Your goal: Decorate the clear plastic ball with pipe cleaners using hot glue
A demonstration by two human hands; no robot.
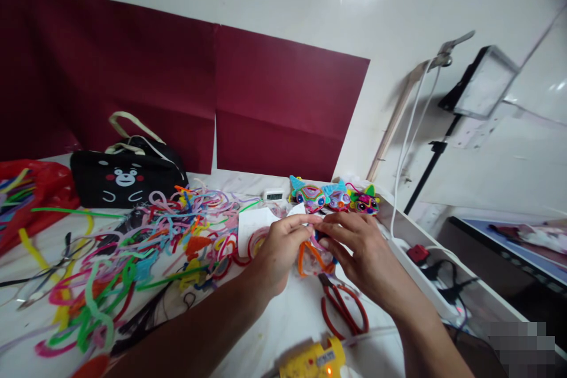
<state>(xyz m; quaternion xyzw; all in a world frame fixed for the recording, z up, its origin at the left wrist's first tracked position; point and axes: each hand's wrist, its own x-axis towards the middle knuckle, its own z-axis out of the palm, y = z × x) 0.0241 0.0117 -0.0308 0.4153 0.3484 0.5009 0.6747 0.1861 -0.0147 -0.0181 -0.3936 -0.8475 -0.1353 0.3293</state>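
Note:
My left hand and my right hand meet over the white table, fingers closed together at the tips. Whatever lies between the fingertips is mostly covered; a bit of pink-purple fuzzy stem shows there. Just below the fingers, an orange pipe cleaner lies bent over a small clear bag or wrap. Red-handled cutters rest on the table in front of my right hand. Closer to me is a yellow glue gun with a lit orange light. Behind my hands stand colourful fish-like pipe cleaner figures.
A tangle of pipe cleaners spreads across the left side. Behind it sit a black bag and a red plastic bag. A small white digital display stands at the back. Along the right edge runs a white power strip with cables.

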